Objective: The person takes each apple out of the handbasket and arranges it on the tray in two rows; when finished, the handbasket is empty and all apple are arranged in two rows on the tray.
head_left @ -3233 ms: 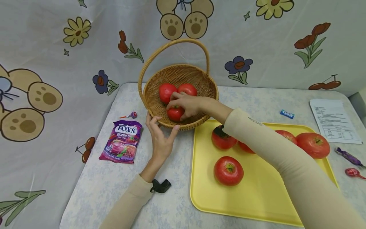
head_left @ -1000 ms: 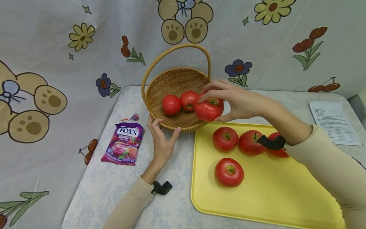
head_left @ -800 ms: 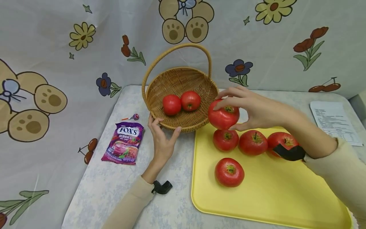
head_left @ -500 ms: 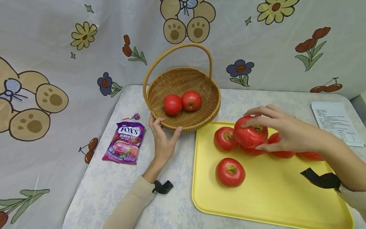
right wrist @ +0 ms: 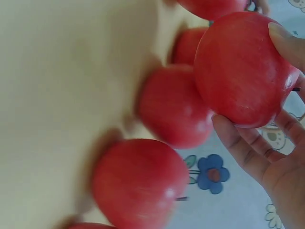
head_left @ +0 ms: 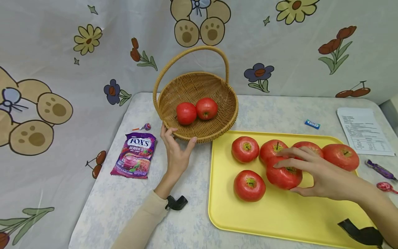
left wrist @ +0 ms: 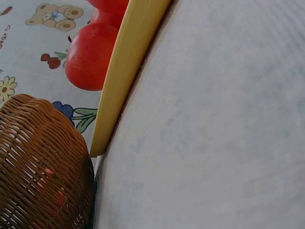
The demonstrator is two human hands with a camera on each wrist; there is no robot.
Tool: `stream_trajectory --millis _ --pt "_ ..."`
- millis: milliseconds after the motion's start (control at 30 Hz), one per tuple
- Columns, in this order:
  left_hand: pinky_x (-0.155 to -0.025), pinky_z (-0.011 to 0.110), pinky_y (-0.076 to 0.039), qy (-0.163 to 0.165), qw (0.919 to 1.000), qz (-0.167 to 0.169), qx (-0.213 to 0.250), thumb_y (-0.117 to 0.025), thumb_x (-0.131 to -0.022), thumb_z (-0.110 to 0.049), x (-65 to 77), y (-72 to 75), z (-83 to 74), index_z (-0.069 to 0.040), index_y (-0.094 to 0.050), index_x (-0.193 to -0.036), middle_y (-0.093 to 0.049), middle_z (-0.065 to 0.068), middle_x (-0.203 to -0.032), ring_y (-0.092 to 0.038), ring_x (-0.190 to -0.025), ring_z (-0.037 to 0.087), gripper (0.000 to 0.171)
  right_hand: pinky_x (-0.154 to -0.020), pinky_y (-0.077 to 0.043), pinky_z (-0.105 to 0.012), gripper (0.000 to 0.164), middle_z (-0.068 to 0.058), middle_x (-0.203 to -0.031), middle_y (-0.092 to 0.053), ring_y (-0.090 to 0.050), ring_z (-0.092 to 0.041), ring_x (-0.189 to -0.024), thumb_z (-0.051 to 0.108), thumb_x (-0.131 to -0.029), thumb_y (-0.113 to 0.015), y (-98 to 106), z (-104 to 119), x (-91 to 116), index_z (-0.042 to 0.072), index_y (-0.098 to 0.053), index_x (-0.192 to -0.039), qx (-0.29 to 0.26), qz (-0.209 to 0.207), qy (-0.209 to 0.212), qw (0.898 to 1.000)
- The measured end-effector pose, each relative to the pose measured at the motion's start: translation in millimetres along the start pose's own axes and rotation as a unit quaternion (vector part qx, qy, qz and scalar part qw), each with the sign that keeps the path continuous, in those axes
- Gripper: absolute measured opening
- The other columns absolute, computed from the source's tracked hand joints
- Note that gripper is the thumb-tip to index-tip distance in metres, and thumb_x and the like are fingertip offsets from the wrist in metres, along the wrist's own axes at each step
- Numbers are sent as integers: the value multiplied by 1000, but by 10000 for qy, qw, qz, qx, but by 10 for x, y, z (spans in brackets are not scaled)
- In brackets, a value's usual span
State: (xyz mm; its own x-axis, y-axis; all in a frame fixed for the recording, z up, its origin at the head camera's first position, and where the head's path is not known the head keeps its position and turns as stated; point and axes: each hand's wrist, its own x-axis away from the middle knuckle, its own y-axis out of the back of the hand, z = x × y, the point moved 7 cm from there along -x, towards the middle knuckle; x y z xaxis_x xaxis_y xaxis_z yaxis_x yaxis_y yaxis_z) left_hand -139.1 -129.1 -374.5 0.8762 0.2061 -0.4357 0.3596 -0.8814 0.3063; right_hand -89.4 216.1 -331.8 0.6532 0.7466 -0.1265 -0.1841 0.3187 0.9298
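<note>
My right hand [head_left: 323, 173] grips a red apple [head_left: 284, 173] between thumb and fingers over the yellow tray [head_left: 280, 221]. In the right wrist view this apple [right wrist: 243, 71] overlaps others behind it. With my left hand [head_left: 177, 154] I hold the front rim of a wicker basket [head_left: 224, 93], which leans toward me. Two red apples [head_left: 186, 113] lie side by side inside it. A row of several apples [head_left: 340, 156] runs along the tray's far side, and a single apple [head_left: 249, 185] sits nearer its left edge. The left wrist view has the basket's woven side [left wrist: 43, 162] but not the hand.
Left of the basket lie a purple candy bag [head_left: 134, 155] and a lollipop [head_left: 143, 127]. Behind the tray are a small blue candy [head_left: 312, 124] and a printed sheet [head_left: 365, 131]. A purple-wrapped candy [head_left: 380, 169] and a red lollipop [head_left: 385, 187] lie at the right.
My right hand has lifted an apple out of the basket and carried it right and nearer to me, over the tray. My left hand and the basket stay about where they were.
</note>
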Motion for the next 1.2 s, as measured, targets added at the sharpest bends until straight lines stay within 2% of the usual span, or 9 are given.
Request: stream_trajectory --millis 100,167,367,400,567,733,1000,1100,1200 --pt "-115 61 -17 11 10000 19 9 -71 -87 -14 5 -6 13 6 -30 -117 0 33 -155 -6 -148 41 55 -93 -42 -16 82 7 -137 -50 -34 -7 -125 28 -58 -94 -96 -1 82 37 -56 -130 -30 36 -88 10000" --pt "-116 61 -16 15 10000 30 -14 -71 -86 -11 4 -7 8 7 -30 -117 0 33 -154 -6 -148 41 55 -98 -38 -15 76 9 -137 -49 -34 -10 -126 39 -64 -91 -152 2 129 38 -55 -131 20 47 -149 9999" --pt "-115 62 -14 0 10000 -17 -16 -71 -85 -10 -1 9 -12 8 -30 -117 0 34 -154 -5 -148 44 55 -90 -44 -19 58 8 -133 -51 -37 -11 -120 66 -80 -63 -266 20 172 36 -57 -130 23 -94 1 10000" --pt "-115 62 -14 -2 10000 -25 -14 -72 -85 -9 0 10 -15 8 -30 -117 -1 35 -154 -5 -148 44 55 -85 -45 -21 58 7 -133 -51 -37 -10 -118 65 -79 -65 -279 19 173 36 -57 -129 23 -132 36 9999" --pt "-115 63 -13 7 10000 -5 -17 -72 -85 -10 5 6 -14 8 -30 -117 0 35 -154 -4 -148 44 56 -91 -35 -13 64 5 -131 -53 -38 -9 -116 51 -72 -83 -345 -3 204 34 -59 -128 -133 -224 63 9996" --pt "-116 62 -13 50 10000 11 -6 -72 -86 -14 11 -1 4 7 -30 -116 -1 34 -154 -4 -148 42 56 -94 -31 -9 66 4 -131 -53 -38 -8 -115 48 -69 -86 -384 -9 237 33 -59 -128 -170 -280 54 9994" --pt "-116 61 -12 36 10000 13 -2 -71 -85 -12 7 -5 -8 8 -30 -116 -1 34 -154 -3 -149 42 55 -86 -44 -20 71 4 -132 -53 -39 -9 -113 46 -65 -89 -415 2 265 34 -59 -128 162 -214 8 9996" --pt "-116 62 -12 17 10000 -21 -1 -71 -87 -17 7 -6 10 7 -30 -116 -1 33 -154 -3 -149 42 56 -82 -49 -27 64 5 -132 -53 -40 -10 -112 57 -73 -79 -417 14 263 34 -59 -129 254 -170 27 9995" --pt "-116 62 -13 -13 10000 -31 3 -70 -87 -17 5 -8 5 8 -30 -115 -1 33 -154 -4 -148 43 56 -79 -51 -32 59 5 -132 -53 -40 -11 -112 67 -81 -60 -421 21 259 34 -59 -129 284 -155 44 9995"
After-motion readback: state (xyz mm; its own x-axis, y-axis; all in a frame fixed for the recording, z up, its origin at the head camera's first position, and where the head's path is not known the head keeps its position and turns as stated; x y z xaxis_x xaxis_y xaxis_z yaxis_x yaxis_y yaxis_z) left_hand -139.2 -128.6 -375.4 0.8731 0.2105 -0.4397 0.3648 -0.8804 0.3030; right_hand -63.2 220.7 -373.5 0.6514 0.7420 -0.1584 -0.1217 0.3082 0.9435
